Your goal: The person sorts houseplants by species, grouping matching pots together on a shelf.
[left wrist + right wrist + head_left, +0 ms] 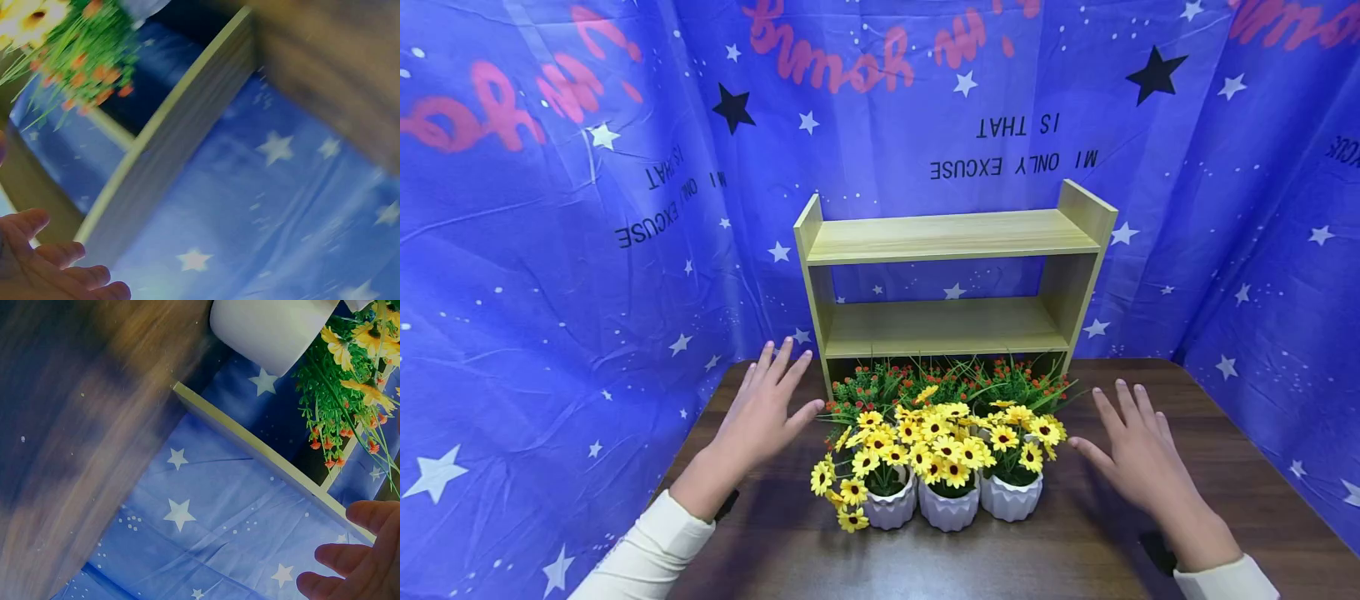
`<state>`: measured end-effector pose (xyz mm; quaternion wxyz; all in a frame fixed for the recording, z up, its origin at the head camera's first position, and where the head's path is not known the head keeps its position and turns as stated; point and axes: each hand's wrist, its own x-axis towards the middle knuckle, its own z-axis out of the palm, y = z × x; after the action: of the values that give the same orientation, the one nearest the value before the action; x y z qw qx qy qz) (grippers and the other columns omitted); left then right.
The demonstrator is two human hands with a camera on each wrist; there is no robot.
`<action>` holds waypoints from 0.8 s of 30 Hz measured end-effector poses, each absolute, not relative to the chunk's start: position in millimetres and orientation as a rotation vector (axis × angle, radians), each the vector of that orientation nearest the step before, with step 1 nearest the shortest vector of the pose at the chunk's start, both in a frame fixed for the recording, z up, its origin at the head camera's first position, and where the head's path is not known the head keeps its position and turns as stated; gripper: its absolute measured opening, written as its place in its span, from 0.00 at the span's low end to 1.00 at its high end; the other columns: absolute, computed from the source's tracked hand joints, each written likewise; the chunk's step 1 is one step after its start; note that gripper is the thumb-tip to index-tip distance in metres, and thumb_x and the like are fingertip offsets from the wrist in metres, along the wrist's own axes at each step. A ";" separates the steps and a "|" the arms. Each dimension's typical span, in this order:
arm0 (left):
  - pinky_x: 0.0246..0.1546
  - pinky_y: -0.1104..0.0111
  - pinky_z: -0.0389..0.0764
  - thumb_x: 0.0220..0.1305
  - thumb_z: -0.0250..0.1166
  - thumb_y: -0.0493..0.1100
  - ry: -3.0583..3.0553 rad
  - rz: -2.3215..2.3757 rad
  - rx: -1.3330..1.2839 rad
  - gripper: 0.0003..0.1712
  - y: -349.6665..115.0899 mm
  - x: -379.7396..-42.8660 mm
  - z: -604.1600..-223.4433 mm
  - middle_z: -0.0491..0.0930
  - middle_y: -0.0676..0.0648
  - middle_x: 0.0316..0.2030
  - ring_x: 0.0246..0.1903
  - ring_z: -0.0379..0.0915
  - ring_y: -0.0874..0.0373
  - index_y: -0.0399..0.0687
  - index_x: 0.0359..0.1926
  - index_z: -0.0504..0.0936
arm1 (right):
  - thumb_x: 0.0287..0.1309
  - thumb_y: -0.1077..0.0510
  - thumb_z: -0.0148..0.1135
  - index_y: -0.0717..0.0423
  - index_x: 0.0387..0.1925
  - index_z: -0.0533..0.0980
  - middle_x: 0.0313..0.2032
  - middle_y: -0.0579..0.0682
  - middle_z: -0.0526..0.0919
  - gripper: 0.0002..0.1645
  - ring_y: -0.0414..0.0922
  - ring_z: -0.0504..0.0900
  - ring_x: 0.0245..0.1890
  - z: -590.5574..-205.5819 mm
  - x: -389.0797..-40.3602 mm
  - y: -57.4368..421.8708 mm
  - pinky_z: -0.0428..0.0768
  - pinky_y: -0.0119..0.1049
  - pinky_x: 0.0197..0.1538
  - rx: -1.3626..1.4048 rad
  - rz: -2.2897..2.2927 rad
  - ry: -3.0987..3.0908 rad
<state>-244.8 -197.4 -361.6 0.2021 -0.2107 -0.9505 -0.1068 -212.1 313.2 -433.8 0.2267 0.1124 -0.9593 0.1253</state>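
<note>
Three white fluted pots with yellow daisy-like flowers (947, 450) stand in a row on the table. Behind them are green plants with small red-orange blooms (865, 385), their pots mostly hidden. To the left of the flowers, my left hand (762, 412) hovers with fingers spread, holding nothing. On the other side my right hand (1138, 454) is likewise spread and holds nothing, its thumb near the rightmost flowers. In the right wrist view, a white pot (269, 331) and the right fingers (340, 559) show at the edges.
A two-tier light wooden shelf (951, 325) stands behind the plants, with nothing on its boards. Dark wood tabletop (797, 558) lies beneath. Blue star-printed cloth (880, 150) hangs at the back and both sides.
</note>
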 end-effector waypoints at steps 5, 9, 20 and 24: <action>0.68 0.39 0.50 0.66 0.61 0.62 -2.595 -0.225 -0.699 0.43 -182.3 -245.7 -311.3 0.48 0.38 0.76 0.75 0.36 0.38 0.48 0.75 0.61 | 0.62 0.39 0.63 0.69 0.70 0.60 0.71 0.76 0.50 0.49 0.68 0.39 0.74 -437.1 -208.2 312.0 0.47 0.74 0.63 0.333 0.384 -2.617; 0.67 0.40 0.52 0.66 0.63 0.60 -2.493 -0.212 -0.761 0.42 -170.2 -246.4 -273.4 0.53 0.37 0.75 0.74 0.40 0.39 0.46 0.74 0.63 | 0.61 0.40 0.64 0.70 0.69 0.60 0.70 0.78 0.52 0.49 0.69 0.40 0.73 -443.8 -203.1 312.3 0.45 0.67 0.68 0.355 0.412 -2.588; 0.65 0.48 0.63 0.60 0.70 0.50 -2.176 -0.342 -0.777 0.35 -164.6 -298.3 -213.5 0.69 0.34 0.65 0.65 0.62 0.37 0.35 0.63 0.74 | 0.60 0.44 0.67 0.70 0.68 0.62 0.69 0.76 0.55 0.47 0.70 0.48 0.72 -450.2 -199.4 305.2 0.48 0.66 0.68 0.361 0.530 -2.516; 0.64 0.52 0.65 0.57 0.72 0.48 -2.117 -0.460 -0.729 0.30 -169.6 -323.3 -214.0 0.75 0.36 0.60 0.61 0.66 0.39 0.35 0.56 0.78 | 0.57 0.47 0.70 0.70 0.66 0.65 0.67 0.76 0.59 0.44 0.73 0.56 0.67 -451.9 -197.8 301.6 0.55 0.69 0.64 0.375 0.611 -2.472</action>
<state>-323.3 -169.6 -214.0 0.4152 -0.2900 -0.8426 -0.1830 -197.8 301.6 -451.9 0.2801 0.1400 -0.9220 0.2277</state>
